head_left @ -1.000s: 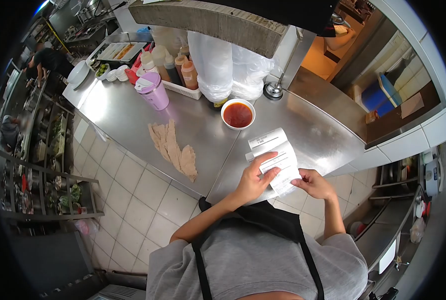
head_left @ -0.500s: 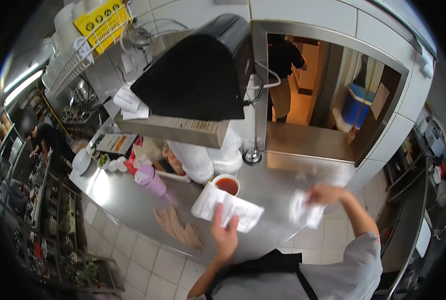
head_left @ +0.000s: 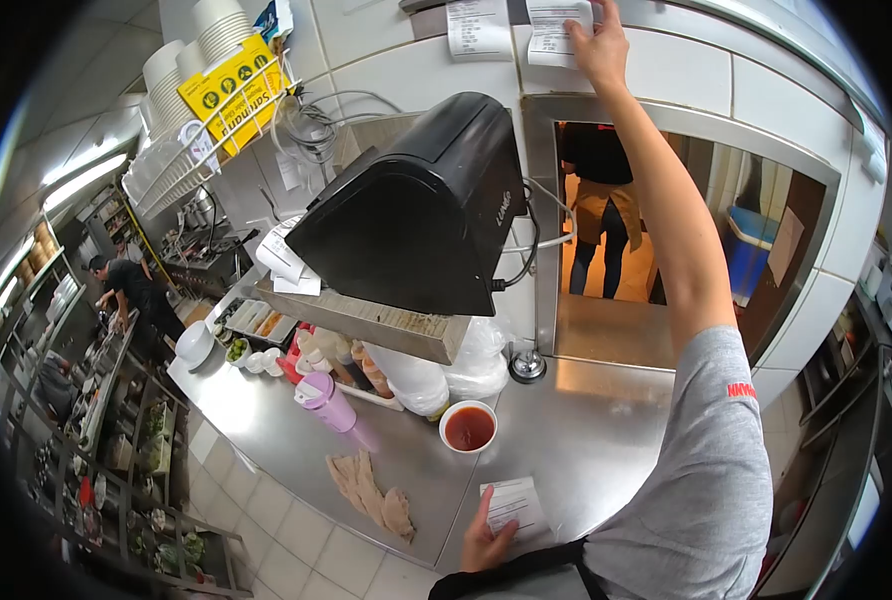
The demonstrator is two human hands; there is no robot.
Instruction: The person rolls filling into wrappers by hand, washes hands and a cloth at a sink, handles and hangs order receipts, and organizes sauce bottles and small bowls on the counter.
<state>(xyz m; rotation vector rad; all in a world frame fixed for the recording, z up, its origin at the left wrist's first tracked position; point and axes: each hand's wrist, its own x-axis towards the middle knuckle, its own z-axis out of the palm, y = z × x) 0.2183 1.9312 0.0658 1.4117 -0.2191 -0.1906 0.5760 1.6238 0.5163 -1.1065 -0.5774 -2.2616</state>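
High on the wall, my right hand (head_left: 603,48) has its fingers on a printed order ticket (head_left: 549,45) at a metal rail (head_left: 431,20). Another printed ticket (head_left: 480,32) hangs just left of it. Low over the counter, my left hand (head_left: 485,541) pinches a white paper slip (head_left: 517,507) with print on it, thumb on top. A white bowl of red sauce or soup (head_left: 469,428) stands on the counter beyond that hand. To its left lies a crumpled beige cloth (head_left: 368,492).
A black printer (head_left: 406,210) sits on a metal shelf (head_left: 366,322). Below are a lilac tumbler (head_left: 326,402), sauce bottles (head_left: 341,360) and a call bell (head_left: 528,367). One person (head_left: 598,200) stands beyond the pass-through; another (head_left: 138,292) works at far left.
My right hand has risen from above the counter to the wall rail with a ticket. My left hand has drawn back toward my body, and its paper now sits right of the cloth.
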